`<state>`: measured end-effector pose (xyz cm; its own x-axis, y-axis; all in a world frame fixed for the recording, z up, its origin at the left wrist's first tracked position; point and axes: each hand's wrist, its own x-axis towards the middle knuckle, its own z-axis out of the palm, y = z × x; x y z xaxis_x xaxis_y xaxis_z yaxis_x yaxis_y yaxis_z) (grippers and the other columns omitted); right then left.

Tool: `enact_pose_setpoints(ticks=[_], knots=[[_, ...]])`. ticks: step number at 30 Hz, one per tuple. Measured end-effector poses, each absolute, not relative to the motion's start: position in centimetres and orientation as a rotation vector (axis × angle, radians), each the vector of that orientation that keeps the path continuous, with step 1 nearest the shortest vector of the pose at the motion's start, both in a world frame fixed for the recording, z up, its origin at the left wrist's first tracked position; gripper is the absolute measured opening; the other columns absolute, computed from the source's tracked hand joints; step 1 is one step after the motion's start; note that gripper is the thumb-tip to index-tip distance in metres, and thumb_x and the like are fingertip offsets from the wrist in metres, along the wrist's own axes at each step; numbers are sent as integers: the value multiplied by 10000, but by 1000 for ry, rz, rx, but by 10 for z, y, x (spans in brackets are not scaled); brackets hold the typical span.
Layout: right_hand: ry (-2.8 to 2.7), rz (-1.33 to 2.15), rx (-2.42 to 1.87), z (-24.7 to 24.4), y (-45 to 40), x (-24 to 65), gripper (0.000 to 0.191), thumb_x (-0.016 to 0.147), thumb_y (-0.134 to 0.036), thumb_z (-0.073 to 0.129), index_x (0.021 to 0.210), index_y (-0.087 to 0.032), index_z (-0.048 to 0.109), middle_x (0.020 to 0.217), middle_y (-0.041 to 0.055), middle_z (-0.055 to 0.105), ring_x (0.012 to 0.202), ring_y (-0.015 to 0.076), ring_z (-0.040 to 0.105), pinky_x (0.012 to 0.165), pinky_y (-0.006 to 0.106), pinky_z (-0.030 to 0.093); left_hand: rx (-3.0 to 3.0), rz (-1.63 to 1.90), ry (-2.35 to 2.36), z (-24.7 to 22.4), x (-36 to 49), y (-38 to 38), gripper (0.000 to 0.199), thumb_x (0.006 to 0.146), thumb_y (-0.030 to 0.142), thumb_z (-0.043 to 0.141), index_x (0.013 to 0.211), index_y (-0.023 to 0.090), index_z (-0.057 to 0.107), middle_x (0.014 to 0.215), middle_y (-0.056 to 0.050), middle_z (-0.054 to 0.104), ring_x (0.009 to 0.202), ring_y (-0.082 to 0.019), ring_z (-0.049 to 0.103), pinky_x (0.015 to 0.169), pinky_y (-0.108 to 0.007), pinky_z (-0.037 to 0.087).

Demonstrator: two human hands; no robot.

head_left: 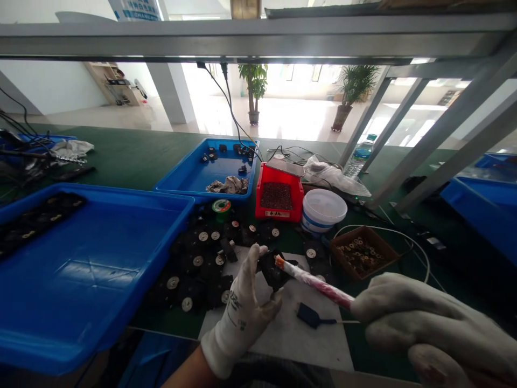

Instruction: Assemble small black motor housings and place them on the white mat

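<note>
The gloved right hand was clamped around the wrapped tool, a slim red-and-white stick with an orange tip, and held it by the rear end so that the tip reached forward. The gloved left hand stood apart from it, with its fingers raised and spread, closed on nothing and just beside the black piece. The tip sat at that piece's upper edge and seemed to touch it, though the angle left this uncertain. For such close work, the steadiest approach seemed to be a short reach, with the left fingers kept clear of the tip.

The piece lay on a white sheet, and a small blue pad with a thin lead lay just below the tool. To the left, black parts with metal discs covered the green surface beside a large blue tray. Farther on stood a solder reel, a small blue tray holding dark parts and a crumpled cloth, a red bin of dark granules, a white tub, and a brown tray of brass rings. Beyond them were a water bottle and, across the bright floor, potted plants.
</note>
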<state>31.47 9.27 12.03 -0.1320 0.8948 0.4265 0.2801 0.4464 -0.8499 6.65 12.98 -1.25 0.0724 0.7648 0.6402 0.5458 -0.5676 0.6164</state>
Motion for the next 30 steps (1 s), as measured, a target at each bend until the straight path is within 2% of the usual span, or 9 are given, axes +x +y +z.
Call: enact_pose_setpoints(ticks=[2,4,8,10,13,17,19,26,30], knots=[[-1787,569,-994,130,96,301,300,982,-443,636,749,-338,794,742,76,760,664,257,711,612,362,559,2195,1511,1330,-13,67,128,933,902,193,718,1670,185,188,1465,-212,616,1343,-327,647,1087,-480,593],[-1914,477,-949,137,100,297,291,1000,-352,610,765,-316,777,744,59,757,641,229,712,608,332,570,2274,1535,1335,-15,67,127,917,891,168,711,1663,175,216,1436,-201,641,1308,-318,671,1059,-453,617],[-2001,595,-879,134,108,304,297,1013,-302,603,757,-273,752,755,41,760,650,192,727,595,268,588,2368,1553,1334,-21,65,125,879,889,132,707,1650,172,269,1426,-182,651,1316,-308,666,1064,-431,620],[-1891,710,-928,129,112,306,390,1048,-331,565,696,-250,711,720,33,732,649,177,715,602,254,588,2402,1575,1325,-24,65,124,882,888,114,718,1651,169,277,1427,-184,649,1333,-310,654,1071,-428,617],[-1584,886,-1071,119,118,304,532,1059,-463,556,592,-227,656,634,29,658,599,166,670,551,249,574,2459,1642,1304,-27,65,124,892,869,74,734,1644,147,299,1407,-197,657,1333,-315,653,1067,-429,620],[-1136,1037,-1214,108,122,298,584,956,-612,673,537,-209,613,609,17,617,496,132,587,401,210,481,2485,1733,1285,-25,64,125,938,850,50,763,1649,142,281,1380,-208,663,1343,-329,643,1057,-455,625],[-1020,1057,-1237,105,123,296,593,927,-651,690,553,-201,593,620,11,621,450,105,540,373,197,438,2480,1747,1301,-21,62,126,950,850,50,774,1651,151,273,1384,-210,659,1335,-333,649,1034,-460,640],[-949,868,-1223,108,121,299,525,908,-660,709,633,-216,660,700,22,679,473,116,560,389,223,467,2293,1684,1378,-13,64,126,897,899,180,778,1638,187,271,1402,-205,654,1254,-322,707,962,-448,678],[-1039,972,-1222,110,119,302,549,926,-660,686,616,-209,651,688,28,663,466,119,548,370,230,443,2340,1677,1370,-17,66,126,902,894,173,777,1642,196,273,1393,-200,657,1256,-322,706,961,-445,679]])
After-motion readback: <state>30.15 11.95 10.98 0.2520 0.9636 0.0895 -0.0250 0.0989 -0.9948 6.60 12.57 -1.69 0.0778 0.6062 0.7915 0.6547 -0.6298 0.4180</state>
